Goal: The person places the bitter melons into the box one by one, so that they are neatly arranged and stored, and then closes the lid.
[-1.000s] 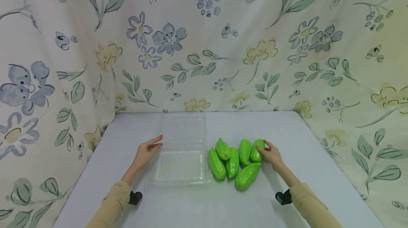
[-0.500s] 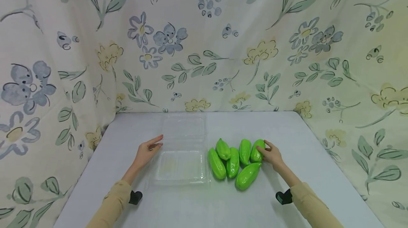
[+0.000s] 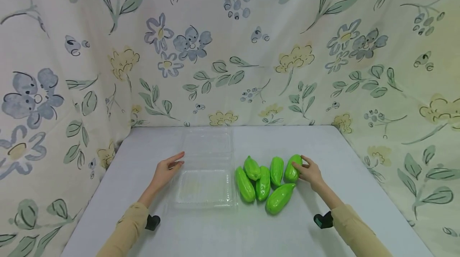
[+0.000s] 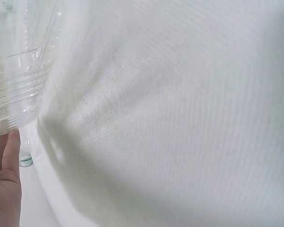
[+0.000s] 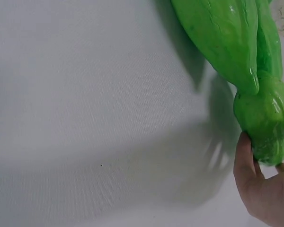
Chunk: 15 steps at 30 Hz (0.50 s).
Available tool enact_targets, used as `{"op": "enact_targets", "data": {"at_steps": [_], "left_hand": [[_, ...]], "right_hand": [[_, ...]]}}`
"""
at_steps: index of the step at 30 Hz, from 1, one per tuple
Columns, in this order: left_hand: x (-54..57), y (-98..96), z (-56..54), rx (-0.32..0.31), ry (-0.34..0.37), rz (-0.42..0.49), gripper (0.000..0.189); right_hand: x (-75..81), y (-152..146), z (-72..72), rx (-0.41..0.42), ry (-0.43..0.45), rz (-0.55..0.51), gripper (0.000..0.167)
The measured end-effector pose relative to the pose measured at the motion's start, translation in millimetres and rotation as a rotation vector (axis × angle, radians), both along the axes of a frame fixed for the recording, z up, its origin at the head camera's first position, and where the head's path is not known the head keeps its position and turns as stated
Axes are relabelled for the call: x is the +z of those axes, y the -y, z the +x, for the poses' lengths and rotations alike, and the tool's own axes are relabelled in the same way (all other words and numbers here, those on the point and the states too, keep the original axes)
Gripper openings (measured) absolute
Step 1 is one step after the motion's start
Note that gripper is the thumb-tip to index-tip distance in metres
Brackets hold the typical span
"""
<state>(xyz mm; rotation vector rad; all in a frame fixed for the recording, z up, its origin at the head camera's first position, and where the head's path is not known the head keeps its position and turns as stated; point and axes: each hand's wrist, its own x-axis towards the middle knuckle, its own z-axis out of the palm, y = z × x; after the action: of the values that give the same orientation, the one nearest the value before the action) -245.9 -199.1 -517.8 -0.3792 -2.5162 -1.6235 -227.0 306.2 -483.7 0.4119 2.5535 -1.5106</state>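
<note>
My right hand [image 3: 310,171] holds a glossy green gourd-like vegetable [image 3: 292,169], thumb and fingers on either side of its rounded end. Up close in the right wrist view, the held vegetable [image 5: 265,118] is smooth-skinned and lies against the tapered tip of another green vegetable [image 5: 222,38]. Several more of the same kind [image 3: 279,199] lie bunched to its left. A clear plastic clamshell box [image 3: 205,205] lies opened flat left of them, lid towards the back. At the box's left side, near the hinge, my left hand [image 3: 166,173] touches the edge with extended fingers [image 4: 10,151].
The white table [image 3: 251,237] ends at the back against a floral curtain [image 3: 230,89], which hangs along the left and right sides too. Dark wrist cameras [image 3: 152,223] stick out inward from both sleeves.
My right hand has shifted slightly right and away from me, drawing the gripped green vegetable a little off its neighbour. My left hand and the box have stayed put.
</note>
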Motion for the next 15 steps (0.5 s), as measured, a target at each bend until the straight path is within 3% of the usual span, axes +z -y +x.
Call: {"op": "enact_targets", "data": {"at_steps": [4, 10, 15], "left_hand": [[2.6, -1.4, 1.9, -0.001, -0.013, -0.017, 0.04], [26.1, -7.4, 15.0, -0.02, -0.043, -0.006, 0.04], [25.5, -6.7, 15.1, -0.022, -0.068, -0.031, 0.039]], "right_hand": [[4.9, -1, 1.9, 0.02, 0.001, 0.01, 0.076], [11.3, -2, 4.6, 0.036, -0.013, 0.027, 0.078], [13.5, -6, 6.5, 0.042, -0.015, 0.032, 0.077]]}}
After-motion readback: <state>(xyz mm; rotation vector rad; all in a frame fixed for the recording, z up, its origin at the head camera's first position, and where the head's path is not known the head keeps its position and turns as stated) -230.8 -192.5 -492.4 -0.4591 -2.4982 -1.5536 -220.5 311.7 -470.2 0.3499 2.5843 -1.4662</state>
